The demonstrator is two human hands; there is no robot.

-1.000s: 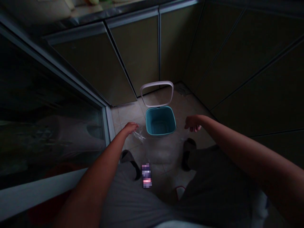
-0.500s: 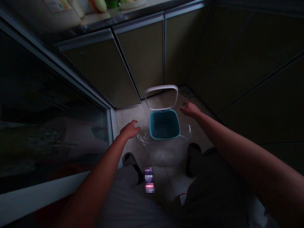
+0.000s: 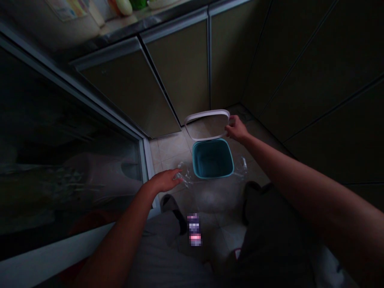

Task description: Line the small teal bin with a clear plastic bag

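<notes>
A teal trash bin (image 3: pixel 213 176) stands on the floor with its top open. Behind its back edge, a white rim frame (image 3: pixel 207 113) is tilted up. The fingers of my right hand (image 3: pixel 238 128) are closed around the frame's right side. To the left of the bin is my left hand (image 3: pixel 166 180), fingers stretched and thumb apart, by the edge of a clear plastic bag (image 3: pixel 186 176). Whether it touches the bag is hard to make out. The bag's thin film spreads around the bin's front and both sides.
Cabinet doors (image 3: pixel 177 72) rise behind the bin, below a counter (image 3: pixel 144 24) with food items on it. A glass sliding door (image 3: pixel 144 160) runs along the left. My slippered feet (image 3: pixel 174 206) flank the bag, and a pixelated object (image 3: pixel 194 230) lies between my legs.
My right hand has reached the white frame and closed on its right side; the frame leans a little differently. My left hand has moved slightly lower, nearer the bag's edge.
</notes>
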